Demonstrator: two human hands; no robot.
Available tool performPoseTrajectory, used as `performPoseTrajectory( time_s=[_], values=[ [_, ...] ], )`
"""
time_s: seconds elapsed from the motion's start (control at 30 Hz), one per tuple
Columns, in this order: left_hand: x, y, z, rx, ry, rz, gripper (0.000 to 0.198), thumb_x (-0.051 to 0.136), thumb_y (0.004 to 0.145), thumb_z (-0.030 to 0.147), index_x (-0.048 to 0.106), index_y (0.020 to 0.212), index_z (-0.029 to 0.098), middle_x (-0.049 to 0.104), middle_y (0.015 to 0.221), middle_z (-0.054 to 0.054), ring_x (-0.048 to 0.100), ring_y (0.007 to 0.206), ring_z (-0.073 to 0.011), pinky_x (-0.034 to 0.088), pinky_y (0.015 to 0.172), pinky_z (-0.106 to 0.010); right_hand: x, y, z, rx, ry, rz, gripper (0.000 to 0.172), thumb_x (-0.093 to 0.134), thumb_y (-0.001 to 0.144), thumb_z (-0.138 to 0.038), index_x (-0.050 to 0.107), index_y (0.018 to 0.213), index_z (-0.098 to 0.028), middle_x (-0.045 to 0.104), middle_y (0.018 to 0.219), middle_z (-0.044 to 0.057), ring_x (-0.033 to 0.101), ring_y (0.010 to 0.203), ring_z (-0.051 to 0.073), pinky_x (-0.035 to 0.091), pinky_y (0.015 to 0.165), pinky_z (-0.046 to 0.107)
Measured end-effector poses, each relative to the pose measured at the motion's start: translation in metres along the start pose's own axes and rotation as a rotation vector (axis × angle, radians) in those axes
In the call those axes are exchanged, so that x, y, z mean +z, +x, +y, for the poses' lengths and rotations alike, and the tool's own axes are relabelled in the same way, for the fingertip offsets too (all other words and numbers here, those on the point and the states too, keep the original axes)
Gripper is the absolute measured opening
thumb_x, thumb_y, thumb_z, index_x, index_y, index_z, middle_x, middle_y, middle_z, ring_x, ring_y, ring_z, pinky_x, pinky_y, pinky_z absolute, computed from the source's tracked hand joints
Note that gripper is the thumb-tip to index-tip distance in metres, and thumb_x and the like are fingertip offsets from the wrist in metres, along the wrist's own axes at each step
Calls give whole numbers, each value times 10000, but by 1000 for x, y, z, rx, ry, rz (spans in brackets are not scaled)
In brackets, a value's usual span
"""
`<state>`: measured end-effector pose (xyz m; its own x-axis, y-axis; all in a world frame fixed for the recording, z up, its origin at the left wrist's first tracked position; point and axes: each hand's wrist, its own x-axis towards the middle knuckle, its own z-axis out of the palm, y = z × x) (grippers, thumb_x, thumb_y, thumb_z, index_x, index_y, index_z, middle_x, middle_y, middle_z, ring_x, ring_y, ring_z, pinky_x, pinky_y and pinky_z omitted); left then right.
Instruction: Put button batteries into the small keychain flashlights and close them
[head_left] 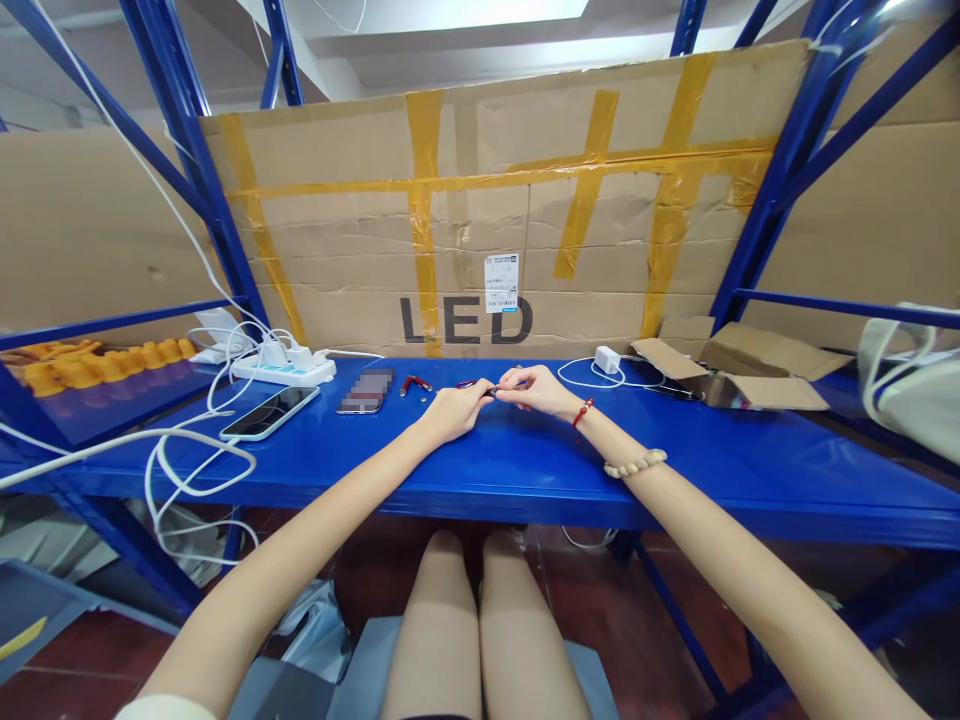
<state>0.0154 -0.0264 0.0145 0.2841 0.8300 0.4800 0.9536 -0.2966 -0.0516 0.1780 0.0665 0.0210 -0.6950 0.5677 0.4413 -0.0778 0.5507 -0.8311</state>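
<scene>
Over the blue tabletop (517,455), my left hand (457,411) is closed on a small dark piece (490,392) whose kind I cannot make out. My right hand (538,389) meets it from the other side, its thumb and fingers pinched at the piece's right end. A small red item (466,384) lies just behind my left hand, partly hidden. To the left are small red and dark parts (415,386) on the table, with a tiny light-coloured bit (424,400) beside them.
Two phones lie at the left, a dark one (365,392) and a pale-edged one (271,412). Behind them is a white power strip (289,372) with tangled cables. A white charger (607,360) and an open carton (757,370) stand at the right. Cardboard (360,250) closes the back.
</scene>
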Motion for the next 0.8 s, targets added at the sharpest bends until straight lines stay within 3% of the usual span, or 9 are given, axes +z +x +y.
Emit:
performPoseTrajectory(
  time_s=[0.8],
  values=[
    [0, 0, -1, 28, 11, 19, 240, 326, 925, 283, 463, 1099, 190, 663, 1018, -61, 655, 850, -215, 475, 651, -262, -1, 0, 0, 39, -1, -6, 356, 742, 542, -442, 637, 650, -120, 612, 708, 24, 449, 423, 39, 348, 358, 188]
  ],
)
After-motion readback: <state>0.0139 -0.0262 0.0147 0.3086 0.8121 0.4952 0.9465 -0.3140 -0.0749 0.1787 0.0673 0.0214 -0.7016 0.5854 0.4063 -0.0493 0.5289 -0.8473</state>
